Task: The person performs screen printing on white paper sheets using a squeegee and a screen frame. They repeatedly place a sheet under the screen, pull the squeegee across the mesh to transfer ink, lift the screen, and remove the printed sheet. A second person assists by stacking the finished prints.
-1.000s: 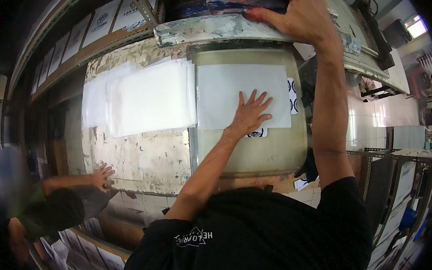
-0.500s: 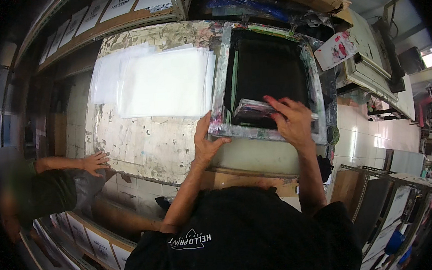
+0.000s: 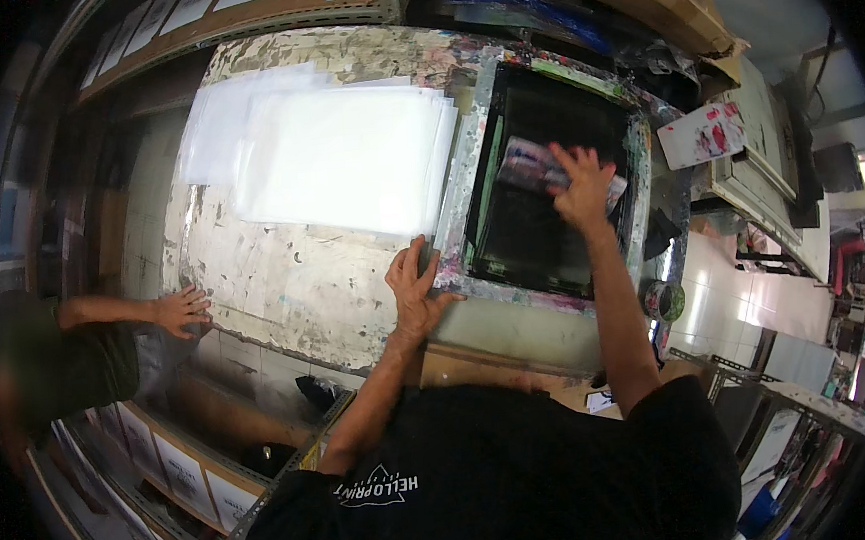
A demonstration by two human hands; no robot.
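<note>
Right hand (image 3: 584, 194) pinches squeegee (image 3: 527, 161), shifted farther up printing screen (image 3: 468, 172); stroke likely underway. Left hand (image 3: 414, 296), spread, touches screen corner left of grip.

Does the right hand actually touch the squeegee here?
Touching: the head view shows the right hand closed on the squeegee, which sticks out on both sides.

**Paint-stained wk tbl (image 3: 288, 280), ctr & upper-L ctr**

Top's pale, worn, w/ dark blotches. White sheets (image 3: 345, 161) lie ctr-L, loosely stacked, edges uneven. Just beside, ctr-R: framed screen (image 3: 467, 167), dark inside, rim smeared w/ paint; pale panel (image 3: 522, 329) shows past its lower edge. Upper L: metal-edged shelf (image 3: 285, 21) w/ row of white printed panels (image 3: 184, 8).
</note>
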